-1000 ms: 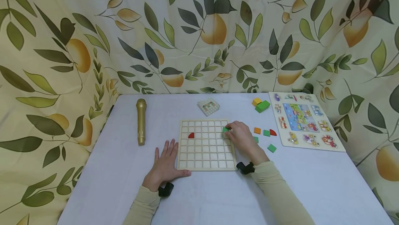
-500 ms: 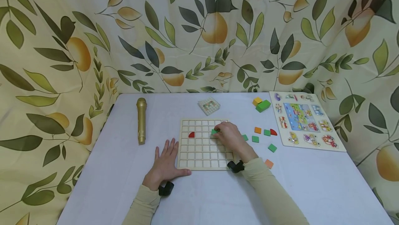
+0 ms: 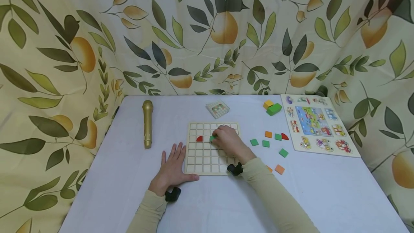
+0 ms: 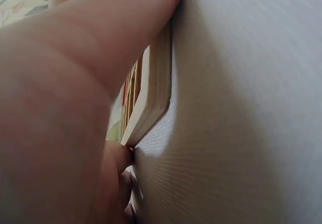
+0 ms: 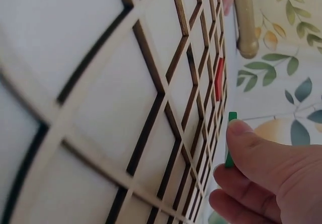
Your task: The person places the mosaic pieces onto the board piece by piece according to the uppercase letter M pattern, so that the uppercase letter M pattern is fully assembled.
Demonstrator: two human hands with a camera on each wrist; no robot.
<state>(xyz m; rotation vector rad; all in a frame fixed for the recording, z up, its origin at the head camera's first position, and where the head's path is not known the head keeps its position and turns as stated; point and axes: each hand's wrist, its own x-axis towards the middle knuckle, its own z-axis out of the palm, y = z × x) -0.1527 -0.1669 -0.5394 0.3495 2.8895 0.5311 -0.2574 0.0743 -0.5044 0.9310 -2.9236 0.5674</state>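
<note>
Right fingers (image 5: 245, 188) | pinching green tile (image 5: 229, 159) at their tips, one end jutting out | above gridded board (image 3: 203, 161)

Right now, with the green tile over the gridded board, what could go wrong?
1. The green tile, pinched in the right hand, could slip and land crooked on the gridded wooden board.
2. That hand is near the red quarter-circle tile, so it might nudge it out of place.
3. The right sleeve partly hides an orange tile and could brush it aside when the arm moves.
</note>
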